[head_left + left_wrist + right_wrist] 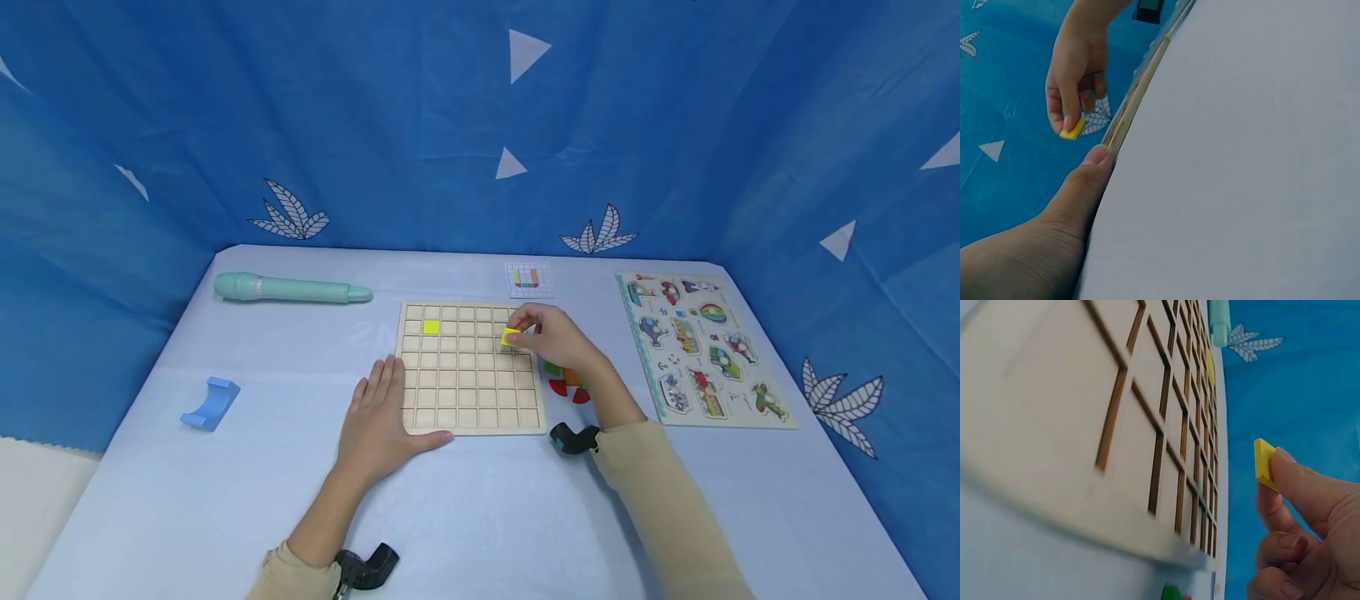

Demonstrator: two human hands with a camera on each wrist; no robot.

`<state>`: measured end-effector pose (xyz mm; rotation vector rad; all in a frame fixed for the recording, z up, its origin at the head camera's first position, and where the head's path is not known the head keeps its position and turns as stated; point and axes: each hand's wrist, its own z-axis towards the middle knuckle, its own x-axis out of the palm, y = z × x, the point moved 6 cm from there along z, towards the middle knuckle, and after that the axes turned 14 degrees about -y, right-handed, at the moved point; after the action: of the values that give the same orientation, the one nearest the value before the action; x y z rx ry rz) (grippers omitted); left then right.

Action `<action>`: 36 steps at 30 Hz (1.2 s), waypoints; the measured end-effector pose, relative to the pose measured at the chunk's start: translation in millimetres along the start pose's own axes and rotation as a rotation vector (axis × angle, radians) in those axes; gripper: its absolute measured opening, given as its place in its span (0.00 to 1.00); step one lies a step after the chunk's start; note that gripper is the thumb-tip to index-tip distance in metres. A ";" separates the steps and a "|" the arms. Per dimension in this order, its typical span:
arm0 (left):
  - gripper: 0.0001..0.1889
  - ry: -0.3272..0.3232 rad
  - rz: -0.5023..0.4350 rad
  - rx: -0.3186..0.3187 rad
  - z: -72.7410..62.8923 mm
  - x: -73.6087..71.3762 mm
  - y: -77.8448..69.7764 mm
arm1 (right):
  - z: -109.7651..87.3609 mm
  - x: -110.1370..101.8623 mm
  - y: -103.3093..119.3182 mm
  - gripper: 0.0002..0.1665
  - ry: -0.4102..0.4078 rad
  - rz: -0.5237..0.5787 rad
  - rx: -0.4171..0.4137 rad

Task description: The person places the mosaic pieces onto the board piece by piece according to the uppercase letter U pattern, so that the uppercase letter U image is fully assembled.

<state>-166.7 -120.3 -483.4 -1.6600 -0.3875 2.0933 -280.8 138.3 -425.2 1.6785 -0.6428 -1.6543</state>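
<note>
1. Your right grip (pixel 553 335) pinches the yellow tile (pixel 1264 464) between thumb and fingertip; the tile is raised over the far right part of the grid board (pixel 468 380), apart from its surface.
2. The tile looks squarish, neither side plainly longer; the right wrist view shows its thin edge, exact tilt undetermined.
3. The board lies flat on the counter (pixel 480 508), its lines running crosswise and away from you.
4. Your right forearm reaches forward and leftward, thumb and fingertips pointing left, remaining fingers curled.
5. Your left grip (pixel 378 427) has straight fingers at the board's left edge, pointing away; its thumb extends along the near edge.
</note>
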 end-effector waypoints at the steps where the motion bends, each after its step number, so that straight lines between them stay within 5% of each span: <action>1: 0.73 0.003 -0.001 -0.003 0.0 0.1 0.1 | 1.5 3.2 2.9 0.08 0.004 0.004 -0.009; 17: 0.73 0.016 -0.017 -0.008 -1.0 -0.2 0.8 | 20.1 58.2 39.7 0.07 0.095 0.024 -0.070; 36: 0.73 0.016 -0.004 0.003 -1.2 -1.7 -0.3 | 28.4 105.5 62.8 0.07 0.103 -0.056 -0.098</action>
<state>-165.1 -120.9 -482.1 -1.6716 -0.3818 2.0761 -294.5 14.7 -445.3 1.7120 -0.4608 -1.5999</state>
